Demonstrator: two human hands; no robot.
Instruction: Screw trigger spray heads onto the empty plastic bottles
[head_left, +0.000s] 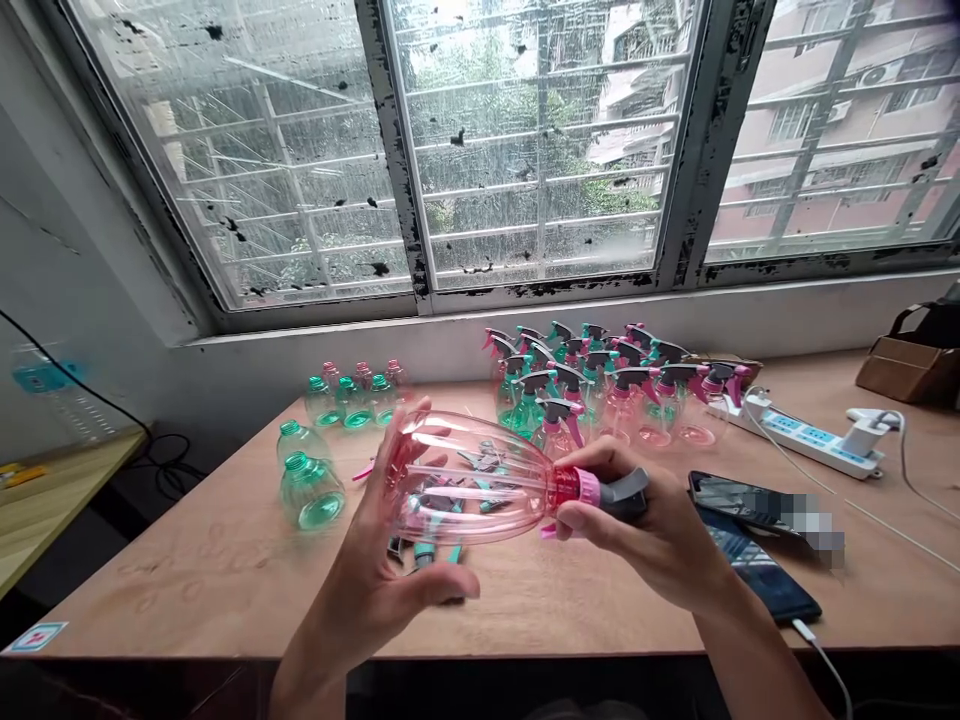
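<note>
A clear pink spray bottle lies sideways in the air above the table, its neck to the right. My left hand cups its base, fingers behind it and the thumb below, apart from the side wall. At the neck, my right hand pinches the pink collar of the grey-black spray head between thumb and fingers. Through the bottle I see loose spray heads with tubes on the table, partly hidden by the bottle and my left hand.
Several bottles with spray heads stand near the window wall. Several green and pink bottles without heads are at the left. To the right are two phones, a white power strip with cables, and a brown box.
</note>
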